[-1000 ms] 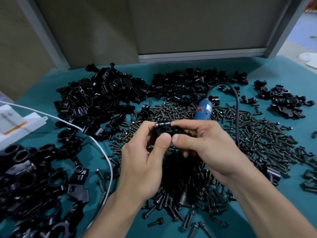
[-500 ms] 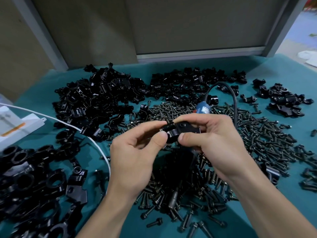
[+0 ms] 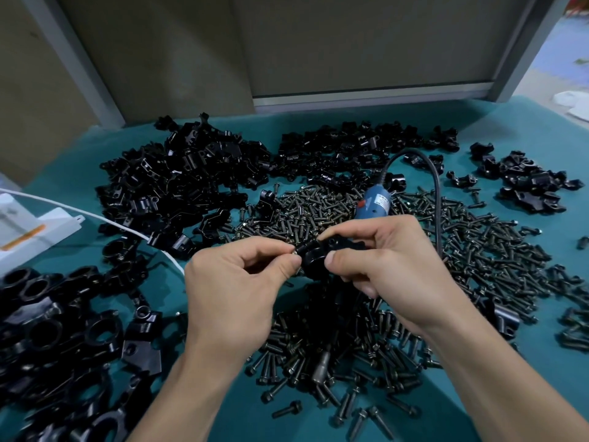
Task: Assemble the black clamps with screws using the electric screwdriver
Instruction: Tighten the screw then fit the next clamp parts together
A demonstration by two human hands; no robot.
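Centrally — right hand [image 3: 390, 269] gripping black clamp [image 3: 320, 258], left hand [image 3: 236, 291] pinching screw [image 3: 297, 251]

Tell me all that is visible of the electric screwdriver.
The electric screwdriver lies on the screw pile. Its rear is blue with a label and red spot; a black cable arcs from that end. The left hand and right hand hide its middle. A silver tip, seemingly its bit holder, shows nearer the person.

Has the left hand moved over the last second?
Yes: the left hand, pinching a screw at the black clamp, has drawn slightly left and nearer the person, away from the blue screwdriver.
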